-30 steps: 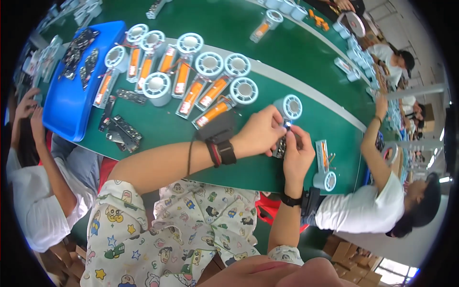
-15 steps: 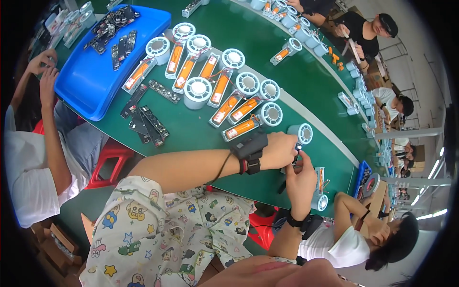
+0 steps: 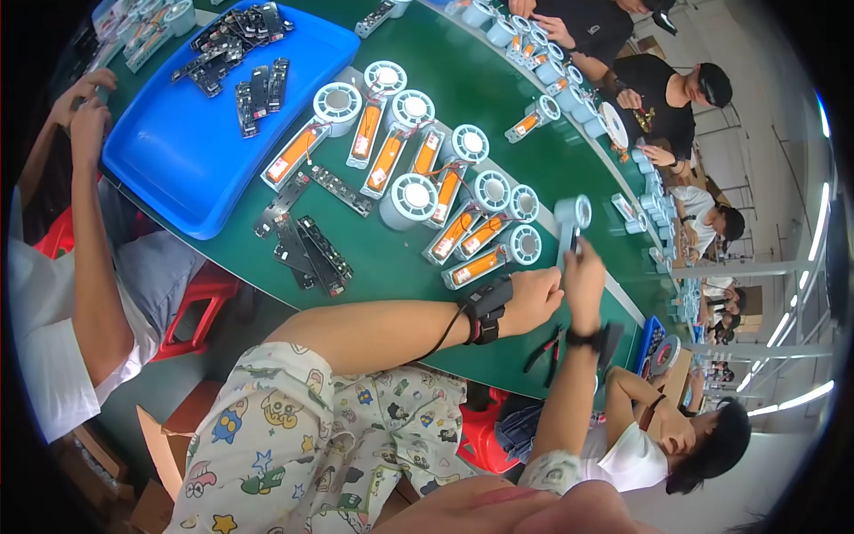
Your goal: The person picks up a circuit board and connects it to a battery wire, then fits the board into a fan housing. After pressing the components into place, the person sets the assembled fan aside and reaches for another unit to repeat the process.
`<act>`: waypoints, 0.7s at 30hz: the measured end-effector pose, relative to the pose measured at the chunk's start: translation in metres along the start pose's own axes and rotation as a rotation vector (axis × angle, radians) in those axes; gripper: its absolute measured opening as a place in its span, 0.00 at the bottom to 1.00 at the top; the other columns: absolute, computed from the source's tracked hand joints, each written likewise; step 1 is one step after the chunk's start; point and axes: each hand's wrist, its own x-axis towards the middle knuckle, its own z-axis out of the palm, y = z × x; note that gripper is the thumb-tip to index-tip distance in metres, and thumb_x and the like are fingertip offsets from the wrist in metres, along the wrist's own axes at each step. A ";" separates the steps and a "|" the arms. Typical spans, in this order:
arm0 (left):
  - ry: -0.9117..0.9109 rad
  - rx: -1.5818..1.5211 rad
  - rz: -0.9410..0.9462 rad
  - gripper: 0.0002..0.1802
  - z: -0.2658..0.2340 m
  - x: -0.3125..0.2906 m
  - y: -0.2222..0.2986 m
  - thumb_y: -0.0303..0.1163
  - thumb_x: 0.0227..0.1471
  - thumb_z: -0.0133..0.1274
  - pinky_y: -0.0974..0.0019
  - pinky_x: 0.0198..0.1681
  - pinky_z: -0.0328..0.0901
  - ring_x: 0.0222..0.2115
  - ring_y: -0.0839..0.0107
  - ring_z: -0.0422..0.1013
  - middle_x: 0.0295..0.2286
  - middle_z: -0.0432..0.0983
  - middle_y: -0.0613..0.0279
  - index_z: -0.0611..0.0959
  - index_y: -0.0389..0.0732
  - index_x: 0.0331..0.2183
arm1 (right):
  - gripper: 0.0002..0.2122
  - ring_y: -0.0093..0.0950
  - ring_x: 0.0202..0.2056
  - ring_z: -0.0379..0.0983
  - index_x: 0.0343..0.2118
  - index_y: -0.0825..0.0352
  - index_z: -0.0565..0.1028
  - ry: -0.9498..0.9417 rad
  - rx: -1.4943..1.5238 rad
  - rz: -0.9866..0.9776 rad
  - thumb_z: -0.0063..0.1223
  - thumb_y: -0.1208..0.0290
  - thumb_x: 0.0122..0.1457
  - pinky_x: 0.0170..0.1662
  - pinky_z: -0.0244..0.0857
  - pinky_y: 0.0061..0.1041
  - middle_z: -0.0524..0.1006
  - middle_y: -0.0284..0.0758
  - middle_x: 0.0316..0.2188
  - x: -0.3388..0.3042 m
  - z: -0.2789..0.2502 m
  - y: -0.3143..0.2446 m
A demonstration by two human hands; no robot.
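Note:
My right hand [image 3: 584, 283], a little blurred, grips the narrow body of a light-blue round-headed housing [image 3: 572, 214], its round end pointing away from me. Just left of it is my left hand [image 3: 531, 301], fingers curled closed; whatever they hold, if anything, is hidden. Below the hands, pliers [image 3: 544, 353] with dark handles lie on the green table. To the left, several similar round-headed housings [image 3: 409, 200] lie with orange battery packs [image 3: 384, 165] in their bodies and thin wires. Beside them are loose black circuit boards [image 3: 320, 254].
A blue tray [image 3: 169, 178] with several black boards stands at the left, near a seated person's hands [image 3: 89, 111]. Across the table, people work along a row of light-blue housings [image 3: 578, 98]. Another person [image 3: 640, 436] sits at my right by a smaller blue tray [image 3: 652, 343].
My right hand has moved away from me with the housing, parting from my left hand, which was working on it too. The pliers now show more plainly. The whole view has shifted slightly.

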 end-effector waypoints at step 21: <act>-0.513 0.364 0.277 0.10 0.002 -0.011 -0.010 0.27 0.52 0.51 0.50 0.34 0.75 0.31 0.49 0.81 0.28 0.82 0.48 0.83 0.36 0.36 | 0.25 0.31 0.25 0.81 0.56 0.64 0.76 -0.270 0.110 -0.236 0.59 0.54 0.61 0.29 0.76 0.30 0.84 0.39 0.32 0.206 0.085 -0.170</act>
